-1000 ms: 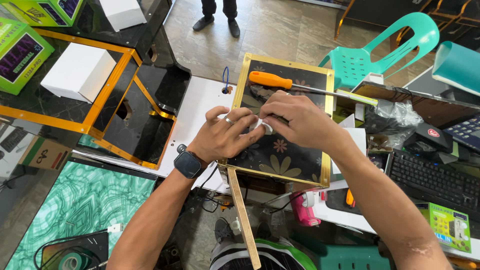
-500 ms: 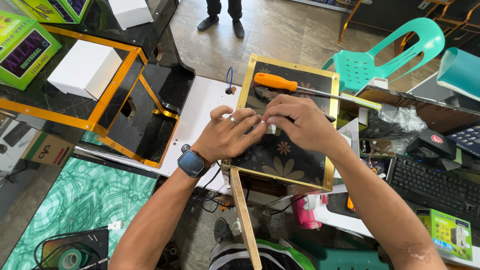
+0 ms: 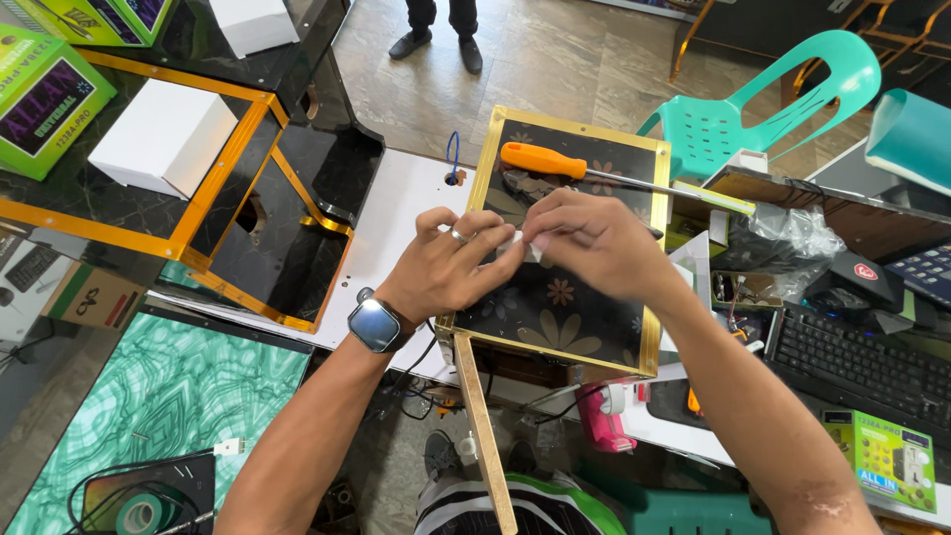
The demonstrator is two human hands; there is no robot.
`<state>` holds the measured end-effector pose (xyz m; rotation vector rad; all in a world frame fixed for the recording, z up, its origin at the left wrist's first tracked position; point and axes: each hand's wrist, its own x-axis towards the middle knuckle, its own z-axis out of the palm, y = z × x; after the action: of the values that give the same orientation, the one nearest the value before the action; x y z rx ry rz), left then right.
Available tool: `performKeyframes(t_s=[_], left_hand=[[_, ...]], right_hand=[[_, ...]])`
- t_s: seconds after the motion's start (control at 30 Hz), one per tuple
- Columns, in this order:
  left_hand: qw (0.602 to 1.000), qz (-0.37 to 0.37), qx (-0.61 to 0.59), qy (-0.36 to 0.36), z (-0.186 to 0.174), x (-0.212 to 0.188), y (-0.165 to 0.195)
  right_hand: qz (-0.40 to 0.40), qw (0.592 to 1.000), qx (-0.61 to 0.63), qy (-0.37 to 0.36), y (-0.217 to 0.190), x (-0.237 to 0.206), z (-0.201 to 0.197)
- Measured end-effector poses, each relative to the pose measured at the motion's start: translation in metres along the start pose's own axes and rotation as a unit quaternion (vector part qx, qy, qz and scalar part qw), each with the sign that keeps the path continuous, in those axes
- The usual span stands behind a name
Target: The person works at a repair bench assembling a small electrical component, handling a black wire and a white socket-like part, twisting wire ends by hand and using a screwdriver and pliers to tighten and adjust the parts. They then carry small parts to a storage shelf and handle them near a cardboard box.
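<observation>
Green box (image 3: 45, 94) beside white box (image 3: 158, 137)

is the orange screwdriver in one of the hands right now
No, the orange screwdriver lies on the dark flowered panel, apart from both hands.

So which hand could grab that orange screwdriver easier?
Probably the right hand. The orange screwdriver lies on the dark flowered panel just above its knuckles. The left hand sits farther away, and both pinch a small white piece.
</observation>
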<state>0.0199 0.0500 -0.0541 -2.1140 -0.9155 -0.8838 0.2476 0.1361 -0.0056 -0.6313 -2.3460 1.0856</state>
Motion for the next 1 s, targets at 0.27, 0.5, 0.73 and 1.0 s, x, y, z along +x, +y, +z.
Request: performKeyframes(t_s=[0.27,0.5,0.73,1.0], left_hand=[[1.0,0.01,0.003,-0.002,-0.002,0.003,-0.002],[1.0,0.0,-0.01,-0.004,-0.001,0.0,0.0],[1.0,0.002,0.0,-0.005,-0.002,0.001,0.0],[1.0,0.023,0.013,0.007,-0.004,0.004,0.0]], right_hand=[[-0.03,0.998,-0.034,-0.048,0.005,0.005,-0.011],[-0.042,0.997,-0.062,-0.013,0.005,-0.001,-0.002],[-0.021,0.997,-0.071,0.002,0.002,-0.003,0.0],[-0.01,0.994,-0.109,0.03,-0.008,-0.003,0.003]])
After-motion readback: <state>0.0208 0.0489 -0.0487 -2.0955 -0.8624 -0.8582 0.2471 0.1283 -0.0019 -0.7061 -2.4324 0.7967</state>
